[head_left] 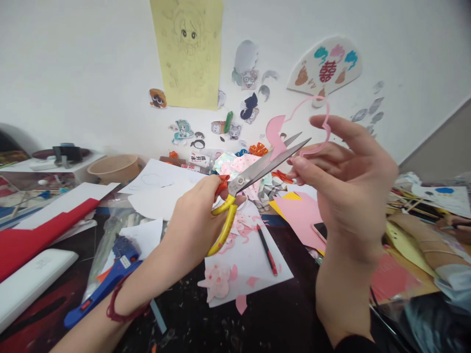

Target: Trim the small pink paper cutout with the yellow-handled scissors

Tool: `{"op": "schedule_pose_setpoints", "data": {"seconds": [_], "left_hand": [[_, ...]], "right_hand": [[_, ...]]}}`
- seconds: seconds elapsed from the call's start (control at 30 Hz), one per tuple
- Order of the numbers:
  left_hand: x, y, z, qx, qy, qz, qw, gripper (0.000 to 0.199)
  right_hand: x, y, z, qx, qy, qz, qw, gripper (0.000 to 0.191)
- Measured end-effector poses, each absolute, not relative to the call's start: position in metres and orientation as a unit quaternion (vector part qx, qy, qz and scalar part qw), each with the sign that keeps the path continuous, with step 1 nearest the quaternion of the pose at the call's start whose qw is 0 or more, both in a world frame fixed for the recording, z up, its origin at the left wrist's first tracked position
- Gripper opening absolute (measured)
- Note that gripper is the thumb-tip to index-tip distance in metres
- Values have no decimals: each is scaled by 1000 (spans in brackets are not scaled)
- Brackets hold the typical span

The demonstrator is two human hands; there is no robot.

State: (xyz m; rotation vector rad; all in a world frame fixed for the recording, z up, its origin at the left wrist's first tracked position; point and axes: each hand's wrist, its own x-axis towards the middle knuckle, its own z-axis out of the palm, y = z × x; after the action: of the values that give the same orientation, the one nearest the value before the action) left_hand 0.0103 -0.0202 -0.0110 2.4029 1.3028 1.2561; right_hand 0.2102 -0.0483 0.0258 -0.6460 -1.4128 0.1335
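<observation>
My left hand (196,218) grips a pair of scissors (253,171) with yellow and red handles, its blades slightly apart and pointing up to the right. My right hand (349,171) pinches a thin pink paper outline (327,110), curved and partly cut out. A wider flap of the same pink paper (275,135) hangs at the blades. Below, pink paper scraps (241,304) and a pink cut-out figure (217,282) lie on and around a white sheet (257,291). A black and red pen (267,250) rests on that sheet.
A blue glue gun (119,267) and a white box-like object (37,284) lie at left, beside red card (55,230). Pink and yellow paper (301,215) sits behind my right hand. Another person's arm (415,240) rests at far right. A wall with stickers stands behind.
</observation>
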Motion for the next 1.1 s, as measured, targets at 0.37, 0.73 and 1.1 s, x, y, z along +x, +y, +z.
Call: {"op": "schedule_pose_setpoints", "data": {"seconds": [0.37, 0.73, 1.1], "left_hand": [[10, -15, -16, 798, 414, 431, 79, 37], [9, -17, -15, 788, 415, 446, 91, 43], [9, -19, -9, 769, 452, 425, 156, 45]], "right_hand": [[207, -52, 26, -315, -617, 70, 718, 44], [206, -54, 27, -319, -616, 70, 717, 42], [205, -54, 26, -321, -619, 63, 714, 41]]}}
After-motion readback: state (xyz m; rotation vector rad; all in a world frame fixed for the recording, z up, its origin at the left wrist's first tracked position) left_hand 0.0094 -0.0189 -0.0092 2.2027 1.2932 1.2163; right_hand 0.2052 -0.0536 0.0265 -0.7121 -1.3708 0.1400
